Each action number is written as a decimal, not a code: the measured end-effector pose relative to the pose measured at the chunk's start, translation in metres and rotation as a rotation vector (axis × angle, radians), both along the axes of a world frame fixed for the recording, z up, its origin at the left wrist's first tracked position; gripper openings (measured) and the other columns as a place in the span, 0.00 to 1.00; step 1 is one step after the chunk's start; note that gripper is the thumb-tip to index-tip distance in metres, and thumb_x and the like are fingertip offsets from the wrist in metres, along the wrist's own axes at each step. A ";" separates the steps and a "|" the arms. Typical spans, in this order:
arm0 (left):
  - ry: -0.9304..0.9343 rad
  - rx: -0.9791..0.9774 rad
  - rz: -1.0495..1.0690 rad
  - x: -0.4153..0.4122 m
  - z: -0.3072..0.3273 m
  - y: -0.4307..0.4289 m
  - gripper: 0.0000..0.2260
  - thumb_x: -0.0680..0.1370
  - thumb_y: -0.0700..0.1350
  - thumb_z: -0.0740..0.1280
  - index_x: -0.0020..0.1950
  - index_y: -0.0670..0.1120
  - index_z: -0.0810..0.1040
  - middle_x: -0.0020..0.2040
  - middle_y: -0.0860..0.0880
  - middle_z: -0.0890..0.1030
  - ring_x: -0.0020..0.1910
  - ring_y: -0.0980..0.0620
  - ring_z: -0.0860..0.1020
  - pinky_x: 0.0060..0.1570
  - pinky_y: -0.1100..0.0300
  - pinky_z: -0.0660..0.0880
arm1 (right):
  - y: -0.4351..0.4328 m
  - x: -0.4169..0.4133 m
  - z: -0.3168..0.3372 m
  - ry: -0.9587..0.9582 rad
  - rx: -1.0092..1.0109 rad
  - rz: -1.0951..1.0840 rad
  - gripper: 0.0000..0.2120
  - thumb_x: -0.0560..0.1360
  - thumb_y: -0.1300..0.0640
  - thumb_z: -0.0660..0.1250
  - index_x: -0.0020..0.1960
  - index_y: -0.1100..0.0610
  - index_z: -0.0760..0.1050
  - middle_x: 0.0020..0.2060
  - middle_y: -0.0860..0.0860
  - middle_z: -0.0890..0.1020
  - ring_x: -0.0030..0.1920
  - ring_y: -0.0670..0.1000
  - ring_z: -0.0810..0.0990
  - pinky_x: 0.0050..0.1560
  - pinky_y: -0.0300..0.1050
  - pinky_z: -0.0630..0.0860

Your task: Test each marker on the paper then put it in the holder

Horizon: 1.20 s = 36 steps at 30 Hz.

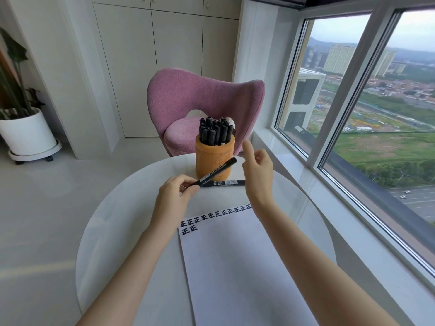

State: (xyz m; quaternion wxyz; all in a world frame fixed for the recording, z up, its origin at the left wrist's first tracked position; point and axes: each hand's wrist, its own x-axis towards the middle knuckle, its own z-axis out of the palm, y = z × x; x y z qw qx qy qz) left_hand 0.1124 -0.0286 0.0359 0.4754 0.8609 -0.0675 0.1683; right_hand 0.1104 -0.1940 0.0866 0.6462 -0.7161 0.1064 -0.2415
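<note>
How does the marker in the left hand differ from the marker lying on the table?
The left hand pinches the held marker, which tilts upward; the table marker lies flat, ungripped. The held marker shows a white label, the table marker small white print. Both are black.

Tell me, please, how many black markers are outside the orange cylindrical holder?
2. One black marker is gripped by the left hand, angled up across the orange cylindrical holder; the other black marker lies flat on the round white table at the holder's base.
</note>
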 end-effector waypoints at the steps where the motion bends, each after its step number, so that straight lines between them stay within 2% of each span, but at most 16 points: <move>1: 0.002 -0.033 -0.009 -0.006 0.004 0.001 0.02 0.75 0.41 0.69 0.46 0.47 0.80 0.44 0.50 0.81 0.41 0.55 0.77 0.39 0.73 0.69 | -0.001 -0.007 -0.003 0.074 0.078 0.070 0.19 0.76 0.39 0.64 0.43 0.56 0.69 0.31 0.49 0.70 0.31 0.46 0.68 0.32 0.38 0.65; 4: 0.024 -0.062 -0.086 -0.023 0.013 0.002 0.03 0.75 0.41 0.69 0.46 0.48 0.80 0.43 0.53 0.82 0.42 0.56 0.77 0.38 0.75 0.68 | 0.003 -0.024 -0.010 0.272 0.154 0.361 0.22 0.73 0.37 0.66 0.49 0.57 0.72 0.27 0.50 0.69 0.26 0.47 0.65 0.25 0.37 0.60; 6: 0.060 -0.030 -0.166 -0.034 0.016 0.001 0.05 0.75 0.41 0.68 0.47 0.51 0.80 0.43 0.55 0.81 0.43 0.58 0.77 0.38 0.74 0.68 | 0.009 -0.029 -0.013 0.257 0.191 0.470 0.18 0.74 0.42 0.69 0.43 0.58 0.72 0.24 0.49 0.65 0.24 0.47 0.61 0.24 0.36 0.57; 9: 0.076 0.054 -0.235 -0.047 0.014 0.001 0.05 0.78 0.42 0.65 0.49 0.52 0.77 0.44 0.57 0.80 0.45 0.61 0.77 0.40 0.73 0.70 | 0.015 -0.034 -0.010 0.203 0.211 0.479 0.15 0.76 0.56 0.69 0.35 0.59 0.68 0.20 0.47 0.62 0.21 0.46 0.58 0.21 0.34 0.56; 11: 0.111 0.045 -0.279 -0.054 0.013 -0.001 0.04 0.79 0.44 0.63 0.51 0.52 0.74 0.45 0.56 0.80 0.45 0.59 0.77 0.43 0.69 0.71 | 0.017 -0.036 -0.010 0.178 0.192 0.472 0.13 0.76 0.61 0.67 0.36 0.60 0.68 0.20 0.47 0.63 0.21 0.45 0.58 0.22 0.34 0.57; 14: 0.156 0.025 -0.307 -0.063 0.014 -0.006 0.05 0.80 0.49 0.60 0.51 0.48 0.73 0.40 0.56 0.76 0.38 0.60 0.74 0.39 0.66 0.69 | 0.023 -0.044 -0.009 0.142 0.139 0.511 0.08 0.76 0.65 0.65 0.40 0.61 0.69 0.21 0.47 0.65 0.21 0.45 0.59 0.23 0.35 0.58; 18: 0.109 0.092 -0.262 -0.071 0.017 -0.010 0.11 0.81 0.51 0.55 0.43 0.48 0.69 0.29 0.58 0.74 0.30 0.55 0.68 0.32 0.60 0.63 | 0.027 -0.048 -0.010 0.153 0.136 0.553 0.11 0.75 0.67 0.61 0.36 0.59 0.65 0.24 0.51 0.61 0.23 0.47 0.57 0.26 0.38 0.56; 19: 0.112 0.080 -0.275 -0.072 0.017 -0.008 0.11 0.81 0.52 0.56 0.42 0.48 0.69 0.29 0.59 0.74 0.29 0.55 0.68 0.32 0.58 0.63 | 0.028 -0.049 -0.011 0.167 0.136 0.566 0.11 0.75 0.68 0.60 0.36 0.59 0.65 0.24 0.51 0.61 0.23 0.47 0.58 0.27 0.39 0.56; 22: 0.148 -0.019 -0.356 -0.072 0.015 0.000 0.13 0.79 0.56 0.57 0.40 0.50 0.71 0.30 0.51 0.70 0.30 0.55 0.65 0.38 0.46 0.70 | 0.028 -0.053 -0.011 0.182 0.142 0.616 0.09 0.75 0.68 0.59 0.37 0.61 0.67 0.22 0.52 0.65 0.22 0.48 0.65 0.26 0.38 0.61; 23: 0.161 -0.048 -0.378 -0.072 0.015 0.001 0.14 0.77 0.59 0.57 0.39 0.51 0.71 0.29 0.50 0.68 0.30 0.54 0.64 0.38 0.45 0.70 | 0.028 -0.055 -0.012 0.178 0.145 0.628 0.09 0.75 0.69 0.59 0.37 0.62 0.67 0.21 0.51 0.66 0.22 0.48 0.67 0.26 0.39 0.63; 25: 0.203 -0.127 -0.417 -0.074 0.017 0.004 0.15 0.76 0.61 0.59 0.37 0.52 0.72 0.27 0.51 0.63 0.29 0.53 0.61 0.36 0.48 0.67 | 0.029 -0.056 -0.010 0.164 0.153 0.644 0.10 0.75 0.68 0.59 0.36 0.62 0.66 0.22 0.52 0.66 0.22 0.49 0.66 0.27 0.39 0.62; 28: 0.223 -0.197 -0.454 -0.076 0.019 0.006 0.13 0.78 0.55 0.61 0.35 0.55 0.72 0.26 0.52 0.60 0.28 0.53 0.58 0.31 0.56 0.60 | 0.031 -0.056 -0.008 0.149 0.162 0.659 0.14 0.76 0.67 0.60 0.34 0.59 0.64 0.24 0.53 0.67 0.23 0.49 0.66 0.27 0.39 0.64; 30: 0.210 -0.174 -0.441 -0.076 0.018 0.008 0.10 0.78 0.54 0.61 0.39 0.53 0.73 0.27 0.53 0.64 0.29 0.54 0.61 0.33 0.57 0.60 | 0.032 -0.058 -0.008 0.154 0.158 0.630 0.14 0.77 0.66 0.61 0.33 0.59 0.64 0.22 0.50 0.67 0.22 0.46 0.64 0.25 0.36 0.65; 32: 0.232 -0.192 -0.408 -0.077 0.015 0.013 0.09 0.77 0.57 0.63 0.46 0.52 0.74 0.28 0.56 0.69 0.30 0.56 0.65 0.35 0.60 0.63 | 0.031 -0.058 -0.008 0.136 0.198 0.576 0.11 0.76 0.64 0.61 0.35 0.61 0.69 0.19 0.48 0.63 0.20 0.47 0.61 0.23 0.36 0.61; 34: 0.267 -0.251 -0.378 -0.078 0.009 0.021 0.10 0.75 0.58 0.62 0.50 0.54 0.73 0.31 0.56 0.71 0.32 0.57 0.68 0.39 0.60 0.65 | 0.023 -0.057 -0.009 0.130 0.254 0.502 0.09 0.76 0.62 0.60 0.42 0.65 0.76 0.20 0.51 0.65 0.20 0.50 0.66 0.24 0.38 0.59; 36: 0.278 -0.290 -0.367 -0.083 0.002 0.029 0.06 0.78 0.51 0.60 0.53 0.53 0.73 0.34 0.55 0.73 0.37 0.56 0.70 0.44 0.63 0.68 | 0.015 -0.054 -0.012 0.167 0.284 0.483 0.15 0.78 0.58 0.57 0.49 0.66 0.79 0.24 0.56 0.75 0.26 0.55 0.78 0.26 0.39 0.60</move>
